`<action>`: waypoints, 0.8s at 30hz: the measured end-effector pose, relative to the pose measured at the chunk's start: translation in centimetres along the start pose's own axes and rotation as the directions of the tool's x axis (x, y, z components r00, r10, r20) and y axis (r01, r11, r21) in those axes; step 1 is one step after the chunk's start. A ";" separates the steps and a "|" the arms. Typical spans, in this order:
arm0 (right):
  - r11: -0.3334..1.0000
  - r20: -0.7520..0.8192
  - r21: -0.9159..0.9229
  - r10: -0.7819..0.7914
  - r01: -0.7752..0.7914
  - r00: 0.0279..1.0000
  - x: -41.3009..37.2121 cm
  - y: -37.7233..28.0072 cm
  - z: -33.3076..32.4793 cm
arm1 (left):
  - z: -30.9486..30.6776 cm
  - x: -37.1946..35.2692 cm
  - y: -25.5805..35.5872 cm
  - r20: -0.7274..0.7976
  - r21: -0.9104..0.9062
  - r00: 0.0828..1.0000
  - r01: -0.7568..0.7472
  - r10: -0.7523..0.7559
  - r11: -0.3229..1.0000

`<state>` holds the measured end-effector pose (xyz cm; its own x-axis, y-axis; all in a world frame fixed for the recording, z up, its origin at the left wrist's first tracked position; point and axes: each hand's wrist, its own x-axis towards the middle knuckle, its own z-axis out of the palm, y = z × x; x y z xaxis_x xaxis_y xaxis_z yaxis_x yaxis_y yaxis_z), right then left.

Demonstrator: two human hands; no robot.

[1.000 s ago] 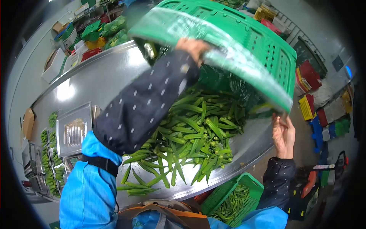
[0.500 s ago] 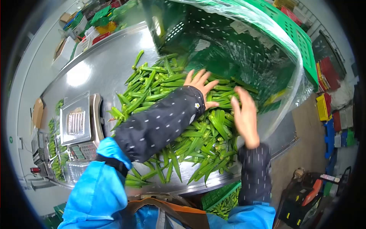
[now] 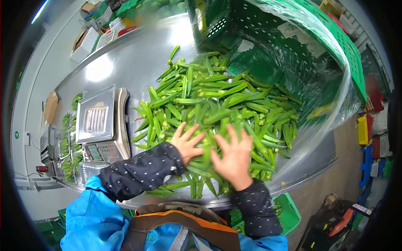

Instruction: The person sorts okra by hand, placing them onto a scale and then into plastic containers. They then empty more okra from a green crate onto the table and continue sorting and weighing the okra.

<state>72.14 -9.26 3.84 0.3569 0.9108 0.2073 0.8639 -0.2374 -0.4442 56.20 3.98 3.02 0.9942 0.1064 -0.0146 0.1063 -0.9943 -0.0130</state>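
Note:
A wide pile of green okra (image 3: 213,92) covers the middle of the metal table (image 3: 138,58). My left hand (image 3: 185,143) lies on the near left of the pile, its fingers spread over the pods. Close to its right, my right hand (image 3: 234,157) rests among the okra with fingers apart. Some pods between the hands are blurred by motion. Behind the pile, a green perforated crate (image 3: 259,25) lies on its side with its mouth toward me. A clear plastic liner (image 3: 341,79) hangs out of it, and okra reaches into its opening.
Left of the pile stands a scale (image 3: 106,148) with a clear plastic tray (image 3: 95,119) on top. Packed okra trays (image 3: 71,161) line the table's far left. Below the near edge is another green crate (image 3: 289,215). A dark machine (image 3: 335,226) stands on the floor at right.
Both hands have come back toward me from the crate's mouth, and the left has moved left. The okra pile has spread nearer and shifted. The view has turned slightly.

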 end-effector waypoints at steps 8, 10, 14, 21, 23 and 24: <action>1.000 0.224 -0.003 0.002 -0.002 0.975 -6.3 -10.5 6.4 | 3.0 -13.2 0.9 0.070 0.025 0.981 0.179 -0.180 0.984; 0.999 0.240 -0.027 -0.026 0.033 0.970 -7.8 -12.1 7.0 | 3.3 -15.5 1.2 0.010 0.007 0.982 0.191 -0.191 0.982; 0.988 0.327 -0.050 -0.121 0.145 0.937 -10.5 -15.2 7.0 | 2.2 -20.3 1.2 0.234 -0.137 0.926 0.332 -0.295 0.933; 0.631 0.196 0.605 0.473 -0.485 0.859 -9.8 -9.0 3.4 | 0.9 -25.2 0.6 0.106 -0.405 0.922 0.382 -0.372 0.831; 0.668 -0.030 0.505 0.646 -0.546 0.763 -7.2 -7.0 2.9 | 0.6 -25.6 0.8 0.043 -0.508 0.914 0.368 -0.403 0.779; 0.751 -0.092 0.351 0.622 -0.559 0.778 -6.2 -5.7 3.4 | 0.2 -25.8 1.0 -0.019 -0.594 0.900 0.341 -0.436 0.729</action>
<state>63.75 -12.42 2.12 0.8474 0.5298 -0.0353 0.3246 -0.5694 -0.7552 30.63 0.25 3.20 0.8484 0.5292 0.0114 0.4257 -0.6950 0.5795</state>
